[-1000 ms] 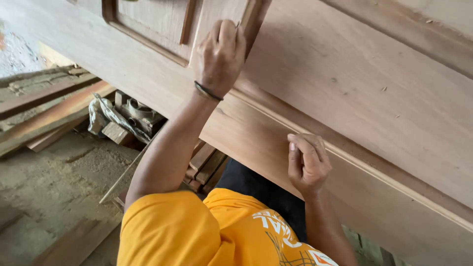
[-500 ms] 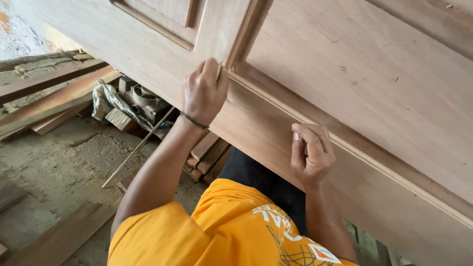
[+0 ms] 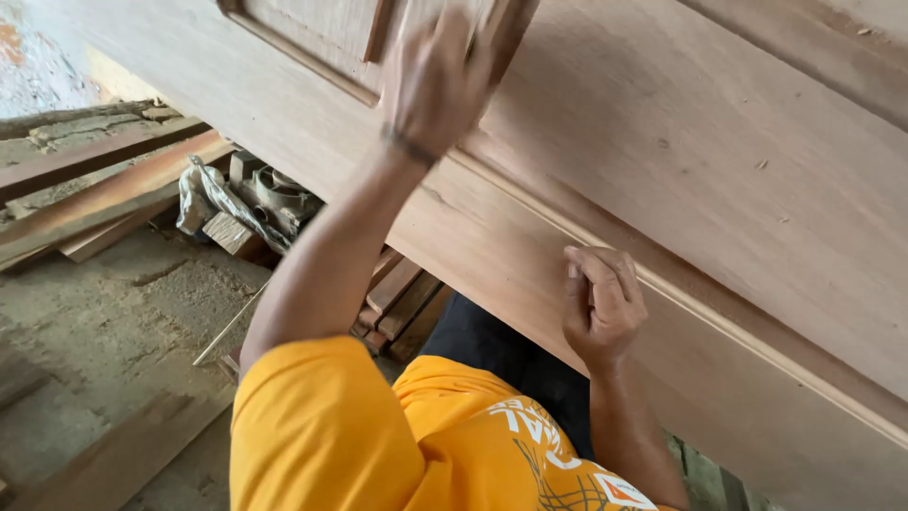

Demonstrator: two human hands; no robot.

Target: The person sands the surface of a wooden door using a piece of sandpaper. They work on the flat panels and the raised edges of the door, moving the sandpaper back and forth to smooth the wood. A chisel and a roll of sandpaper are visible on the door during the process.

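A large panelled wooden door point(image 3: 719, 189) lies tilted across the view, in front of me. My left hand point(image 3: 435, 80) is raised and blurred against the upright moulding point(image 3: 506, 33) between two panels. It is closed around a small thin piece that barely shows. My right hand point(image 3: 601, 308) rests on the door's long lower rail beside the edge moulding. Its fingers are curled in and nothing shows in it. My orange shirt point(image 3: 378, 435) fills the bottom of the view.
Long planks point(image 3: 95, 189) lie on the sawdust-covered floor point(image 3: 123, 312) at the left. A metal part wrapped in plastic point(image 3: 255, 194) and short wood blocks point(image 3: 402, 293) sit under the door's edge. A thin rod point(image 3: 227, 326) slants across the floor.
My left hand slid down the upright moulding to the panel corner, then back up to the top of the view. My right hand stayed on the rail.
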